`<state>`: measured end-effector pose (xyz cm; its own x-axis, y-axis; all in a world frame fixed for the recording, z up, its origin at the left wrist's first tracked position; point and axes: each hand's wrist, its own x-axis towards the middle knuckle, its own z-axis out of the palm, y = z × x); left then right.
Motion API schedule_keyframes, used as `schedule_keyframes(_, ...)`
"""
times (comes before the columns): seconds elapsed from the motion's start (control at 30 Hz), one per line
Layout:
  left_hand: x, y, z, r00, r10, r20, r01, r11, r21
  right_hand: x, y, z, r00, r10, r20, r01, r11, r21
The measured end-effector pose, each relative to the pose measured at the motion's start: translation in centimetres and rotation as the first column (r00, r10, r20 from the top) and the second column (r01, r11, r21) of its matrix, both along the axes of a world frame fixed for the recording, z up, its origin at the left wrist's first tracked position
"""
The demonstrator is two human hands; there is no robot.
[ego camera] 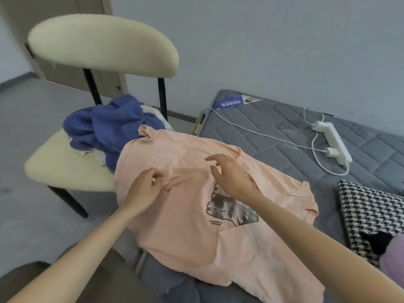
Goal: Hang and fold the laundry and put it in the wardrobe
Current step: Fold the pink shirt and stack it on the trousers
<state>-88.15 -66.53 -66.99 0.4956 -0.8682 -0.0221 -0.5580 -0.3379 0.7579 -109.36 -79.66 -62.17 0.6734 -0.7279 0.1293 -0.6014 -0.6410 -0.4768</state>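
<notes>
Grey mattress (284, 132), pink T-shirt (185, 226) spread flat, left hand (142, 189), right hand (231, 176) above it

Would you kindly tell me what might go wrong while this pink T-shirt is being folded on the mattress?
The pink T-shirt hangs over the mattress edge onto the blue garment on the chair; a fold might drag that garment off or let the shirt slide down. The power strip and its cable lie near the right hand; a wide sweep could snag them.
</notes>
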Motion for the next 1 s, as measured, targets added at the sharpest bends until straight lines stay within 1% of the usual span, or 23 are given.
schedule_keyframes(0.07, 2.0, 2.0, -0.7, 0.992, 0.122, -0.044, -0.122, 0.992, 0.014, 3.5, 0.5, -0.1, 0.996, 0.08, -0.033, -0.081, 0.997, -0.01)
schedule_keyframes(0.17, 4.8, 4.7, -2.0, 0.945, 0.306, -0.114, -0.297, 0.95, 0.093, 8.9, 0.9, -0.2, 0.984, 0.166, -0.068, -0.168, 0.986, -0.016)
schedule_keyframes(0.27, 6.7, 6.4, -3.8, 0.902, 0.394, -0.174, -0.367, 0.915, 0.169, 13.8, 1.2, -0.3, 0.971, 0.219, -0.094, -0.222, 0.975, -0.02)
schedule_keyframes(0.37, 8.1, 7.0, -5.4, 0.836, 0.465, -0.292, -0.411, 0.882, 0.23, 18.2, 1.3, -0.8, 0.962, 0.242, -0.13, -0.246, 0.969, -0.014)
schedule_keyframes(0.43, 8.7, 7.1, -6.5, 0.813, 0.452, -0.368, -0.374, 0.889, 0.265, 20.6, 1.1, -1.3, 0.947, 0.251, -0.2, -0.266, 0.962, -0.055)
schedule_keyframes(0.5, 9.2, 7.0, -7.6, 0.816, 0.407, -0.41, -0.303, 0.906, 0.296, 22.6, 0.4, -1.9, 0.933, 0.25, -0.259, -0.276, 0.959, -0.065)
schedule_keyframes(0.7, 10.1, 6.0, -9.7, 0.869, 0.321, -0.376, -0.184, 0.916, 0.357, 26.1, -2.1, -3.9, 0.906, 0.156, -0.394, -0.2, 0.977, -0.071)
schedule_keyframes(0.8, 10.4, 5.8, -10.2, 0.889, 0.258, -0.379, -0.112, 0.923, 0.368, 26.7, -2.6, -4.4, 0.91, 0.102, -0.403, -0.148, 0.985, -0.085)
schedule_keyframes(0.93, 10.7, 5.8, -10.3, 0.893, 0.237, -0.383, -0.118, 0.943, 0.31, 26.9, -3.1, -4.1, 0.919, 0.063, -0.389, -0.117, 0.987, -0.115)
schedule_keyframes(1.0, 10.8, 6.0, -10.2, 0.882, 0.202, -0.425, -0.071, 0.95, 0.306, 26.6, -3.3, -3.6, 0.918, 0.066, -0.391, -0.124, 0.985, -0.124)
